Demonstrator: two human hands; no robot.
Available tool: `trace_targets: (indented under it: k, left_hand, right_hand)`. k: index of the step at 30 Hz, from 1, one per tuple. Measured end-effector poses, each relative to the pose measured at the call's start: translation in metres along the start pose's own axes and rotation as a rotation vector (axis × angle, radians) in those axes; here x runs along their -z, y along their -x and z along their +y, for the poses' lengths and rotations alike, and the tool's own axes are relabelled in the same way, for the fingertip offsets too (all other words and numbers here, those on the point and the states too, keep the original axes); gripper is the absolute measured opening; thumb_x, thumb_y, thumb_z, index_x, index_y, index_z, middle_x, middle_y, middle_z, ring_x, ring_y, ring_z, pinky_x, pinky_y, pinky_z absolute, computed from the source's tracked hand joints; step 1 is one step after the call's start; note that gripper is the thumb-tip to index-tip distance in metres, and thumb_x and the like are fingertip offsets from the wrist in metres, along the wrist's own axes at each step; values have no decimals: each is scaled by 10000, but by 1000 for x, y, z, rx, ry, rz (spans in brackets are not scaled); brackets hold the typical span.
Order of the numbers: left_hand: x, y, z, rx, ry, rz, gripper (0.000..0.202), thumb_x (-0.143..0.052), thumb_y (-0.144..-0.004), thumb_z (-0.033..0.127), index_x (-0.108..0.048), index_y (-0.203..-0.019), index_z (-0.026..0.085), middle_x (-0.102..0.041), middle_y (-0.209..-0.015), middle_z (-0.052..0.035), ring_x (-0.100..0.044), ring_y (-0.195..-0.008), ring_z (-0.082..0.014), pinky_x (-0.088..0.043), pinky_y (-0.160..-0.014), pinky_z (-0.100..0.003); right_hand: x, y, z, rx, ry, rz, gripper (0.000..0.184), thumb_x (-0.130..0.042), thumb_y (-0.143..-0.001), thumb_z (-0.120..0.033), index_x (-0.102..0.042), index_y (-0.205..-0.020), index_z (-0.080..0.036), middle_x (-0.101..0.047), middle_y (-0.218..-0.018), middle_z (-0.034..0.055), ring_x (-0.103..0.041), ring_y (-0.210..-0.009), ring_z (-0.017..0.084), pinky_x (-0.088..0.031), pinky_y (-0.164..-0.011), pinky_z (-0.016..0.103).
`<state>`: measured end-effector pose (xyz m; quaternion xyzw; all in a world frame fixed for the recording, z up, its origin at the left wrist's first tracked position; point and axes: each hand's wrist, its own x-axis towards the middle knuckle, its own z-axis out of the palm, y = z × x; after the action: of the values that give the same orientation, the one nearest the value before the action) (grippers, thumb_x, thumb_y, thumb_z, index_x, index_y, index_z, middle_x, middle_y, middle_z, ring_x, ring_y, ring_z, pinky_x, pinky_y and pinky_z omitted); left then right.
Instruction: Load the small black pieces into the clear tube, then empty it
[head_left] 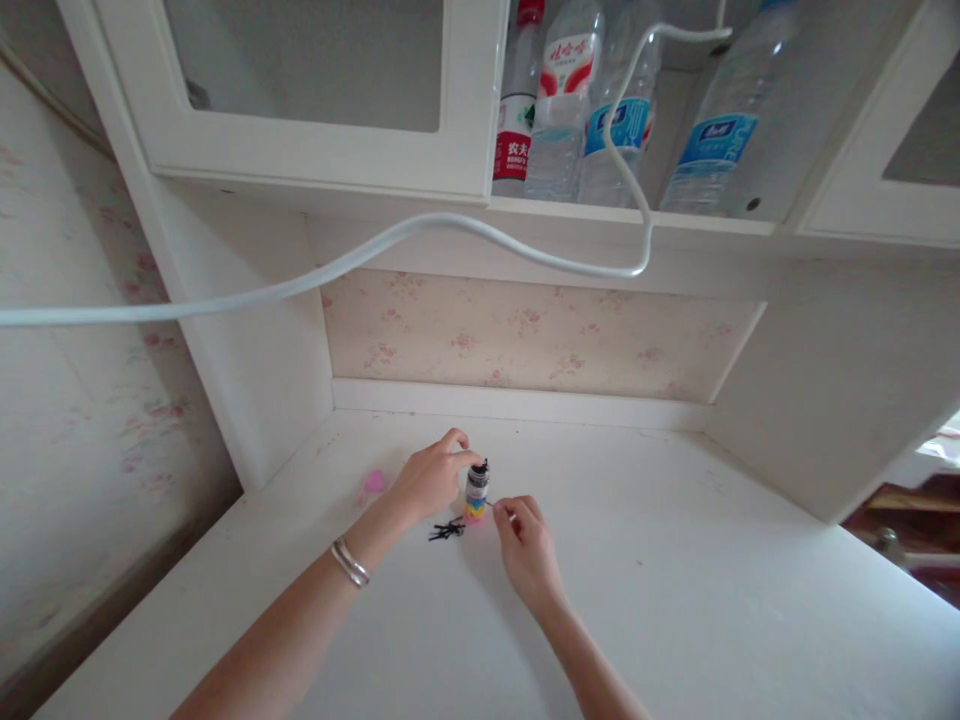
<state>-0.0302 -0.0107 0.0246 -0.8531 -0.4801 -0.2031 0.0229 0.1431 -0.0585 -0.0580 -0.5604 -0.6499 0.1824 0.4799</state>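
A small clear jar (pixel 475 495) with dark, blue, yellow and pink layers inside stands on the white desk (pixel 675 600). My left hand (pixel 431 478) is curled round its left side, fingertips pinched at the jar's mouth on a small black piece. My right hand (pixel 525 545) sits just right of the jar, fingers pinched on something thin that I cannot make out. A little heap of thin black pieces (pixel 447 529) lies on the desk between my wrists. A silver bangle (pixel 350 563) circles my left wrist.
A small pink object (pixel 371 484) lies on the desk to the left. A white cable (pixel 450 225) sags across the alcove. Several plastic water bottles (pixel 570 100) stand on the shelf above, beside a white cabinet door (pixel 300 90). Floral wallpaper backs the alcove.
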Motion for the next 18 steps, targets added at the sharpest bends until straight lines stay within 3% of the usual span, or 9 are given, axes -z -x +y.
trace_targets:
  k: [4,11,14,18]
  left_hand:
    - [-2,4,-2,-3,52,34,483,-410,-781,31,-644,-1072,338,-501,-1175,23,-608,-809,-111,-471,-761,-227]
    - [-11,31,-12,95,216,127,471,-371,-802,24,-619,-1099,292,-528,-1134,-4,-610,-852,-114,-459,-761,-227]
    - [-25,57,-22,157,277,58,385,-386,-832,74,-644,-1044,266,-560,-1087,-13,-609,-830,-113,-451,-762,-229]
    - [-44,87,-30,257,279,-69,268,-426,-873,193,-648,-1011,251,-594,-1035,-22,-611,-813,-136,-452,-746,-249]
  right_hand:
    - [18,-27,-18,29,-45,97,305,-437,-901,-422,-643,-817,-214,-584,-874,29,-528,-661,135,-424,-637,259]
    - [27,-58,-39,208,170,7,234,-449,-896,-332,-651,-845,-225,-593,-905,23,-529,-679,128,-403,-671,264]
    - [27,-68,-36,254,251,-82,210,-464,-876,-291,-660,-832,-229,-595,-910,22,-546,-712,132,-392,-670,261]
    - [23,-83,-33,213,239,-185,160,-510,-798,-216,-661,-745,-222,-592,-879,11,-535,-703,125,-384,-667,255]
